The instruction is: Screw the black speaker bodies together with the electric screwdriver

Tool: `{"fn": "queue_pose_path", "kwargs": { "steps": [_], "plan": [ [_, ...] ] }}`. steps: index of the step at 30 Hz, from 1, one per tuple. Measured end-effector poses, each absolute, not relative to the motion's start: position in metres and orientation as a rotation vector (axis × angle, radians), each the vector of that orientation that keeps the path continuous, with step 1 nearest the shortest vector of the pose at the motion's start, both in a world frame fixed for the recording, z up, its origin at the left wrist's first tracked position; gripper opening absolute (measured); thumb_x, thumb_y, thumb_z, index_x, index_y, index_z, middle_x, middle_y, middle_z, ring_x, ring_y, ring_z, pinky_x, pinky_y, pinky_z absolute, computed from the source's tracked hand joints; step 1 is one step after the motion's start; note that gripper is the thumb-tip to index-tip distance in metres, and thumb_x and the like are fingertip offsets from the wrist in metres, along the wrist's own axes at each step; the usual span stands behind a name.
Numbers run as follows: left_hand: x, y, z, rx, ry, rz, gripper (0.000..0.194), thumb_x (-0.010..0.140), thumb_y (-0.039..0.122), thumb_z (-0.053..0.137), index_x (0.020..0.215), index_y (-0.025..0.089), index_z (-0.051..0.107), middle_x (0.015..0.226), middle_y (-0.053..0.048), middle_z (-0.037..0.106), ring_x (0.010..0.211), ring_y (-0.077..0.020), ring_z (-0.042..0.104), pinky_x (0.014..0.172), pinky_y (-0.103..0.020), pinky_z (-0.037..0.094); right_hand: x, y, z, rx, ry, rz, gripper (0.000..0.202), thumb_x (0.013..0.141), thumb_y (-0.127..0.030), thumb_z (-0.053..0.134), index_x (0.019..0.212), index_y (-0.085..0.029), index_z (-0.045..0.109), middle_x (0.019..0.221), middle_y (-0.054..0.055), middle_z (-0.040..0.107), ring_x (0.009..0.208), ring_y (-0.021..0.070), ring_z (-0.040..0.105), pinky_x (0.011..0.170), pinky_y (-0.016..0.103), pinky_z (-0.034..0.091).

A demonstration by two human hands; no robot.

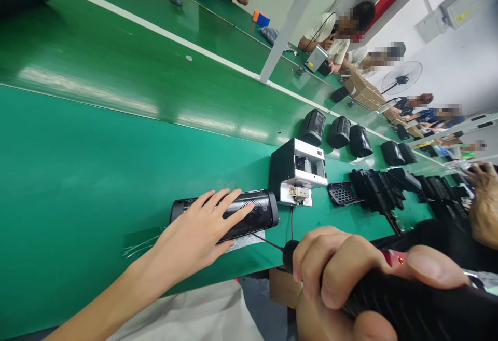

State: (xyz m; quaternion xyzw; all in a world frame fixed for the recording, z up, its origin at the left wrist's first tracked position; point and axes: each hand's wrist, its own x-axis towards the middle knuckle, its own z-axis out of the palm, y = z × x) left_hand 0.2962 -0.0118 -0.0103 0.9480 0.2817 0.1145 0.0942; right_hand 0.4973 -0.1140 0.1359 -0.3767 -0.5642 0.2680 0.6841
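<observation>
My left hand (198,232) lies flat with fingers spread on a black cylindrical housing (260,210) with a perforated grille, lying on its side on the green belt (78,164). My right hand (342,284) is closed around the black ribbed handle of an electric screwdriver (408,304), at the bottom right. The thin bit (266,242) points left and its tip sits at the lower edge of the housing, beside my left fingers.
A black-and-white box-shaped device (298,172) stands just beyond the housing. Stacks of black grille parts (373,190) and several black housings (338,132) lie to the right. Other people sit along the far side; another person's hand (484,201) is at the right edge.
</observation>
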Motion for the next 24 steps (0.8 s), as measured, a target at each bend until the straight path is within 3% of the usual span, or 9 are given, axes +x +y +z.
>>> {"fn": "queue_pose_path", "kwargs": {
  "steps": [6,10,13,16,20,24],
  "plan": [
    [0.297,-0.012,-0.011,2.792,0.828,0.330,0.089,0.102,0.058,0.091,0.179,0.039,0.051,0.184,-0.015,0.053,0.158,-0.0448,0.061,0.126,-0.058,0.047,0.480,-0.110,0.151,-1.052,-1.312,0.564,0.028,0.117,-0.035,0.062,0.140,-0.051,0.064,0.069,-0.007,0.063,0.046,0.0206,0.058,0.045,0.040,0.055],
    [0.298,-0.013,-0.011,2.785,0.842,0.368,0.084,0.102,0.060,0.090,0.176,0.038,0.056,0.180,-0.015,0.057,0.155,-0.0440,0.064,0.124,-0.058,0.049,0.485,-0.109,0.143,-0.994,-1.384,0.556,0.022,0.116,-0.041,0.067,0.136,-0.048,0.067,0.070,-0.008,0.063,0.045,0.0187,0.058,0.046,0.038,0.057],
    [0.299,-0.013,-0.011,2.788,0.845,0.406,0.080,0.103,0.062,0.088,0.173,0.038,0.059,0.177,-0.014,0.061,0.153,-0.0429,0.065,0.122,-0.057,0.050,0.495,-0.111,0.123,-0.932,-1.390,0.563,0.011,0.115,-0.047,0.070,0.123,-0.039,0.071,0.066,-0.010,0.060,0.040,0.0157,0.053,0.044,0.035,0.055],
    [0.299,-0.014,-0.010,2.788,0.848,0.419,0.082,0.102,0.061,0.090,0.173,0.036,0.059,0.176,-0.015,0.061,0.152,-0.0436,0.066,0.122,-0.057,0.050,0.505,-0.114,0.113,-0.943,-1.403,0.607,0.022,0.115,-0.053,0.071,0.106,-0.033,0.071,0.062,-0.009,0.059,0.040,0.0161,0.054,0.045,0.036,0.055],
    [0.299,-0.016,-0.008,2.792,0.845,0.424,0.083,0.099,0.059,0.094,0.171,0.035,0.060,0.175,-0.018,0.062,0.151,-0.0449,0.067,0.123,-0.059,0.050,0.521,-0.116,0.123,-1.032,-1.511,0.730,0.025,0.117,-0.050,0.069,0.103,-0.030,0.073,0.064,-0.006,0.065,0.047,0.0194,0.064,0.052,0.040,0.063],
    [0.299,-0.016,-0.005,2.769,0.838,0.415,0.082,0.100,0.055,0.093,0.171,0.034,0.059,0.177,-0.019,0.059,0.152,-0.0460,0.066,0.122,-0.060,0.052,0.544,-0.119,0.128,-0.954,-1.609,0.829,0.026,0.118,-0.049,0.066,0.102,-0.033,0.078,0.057,-0.009,0.058,0.039,0.0159,0.055,0.045,0.033,0.059]
  ]
}}
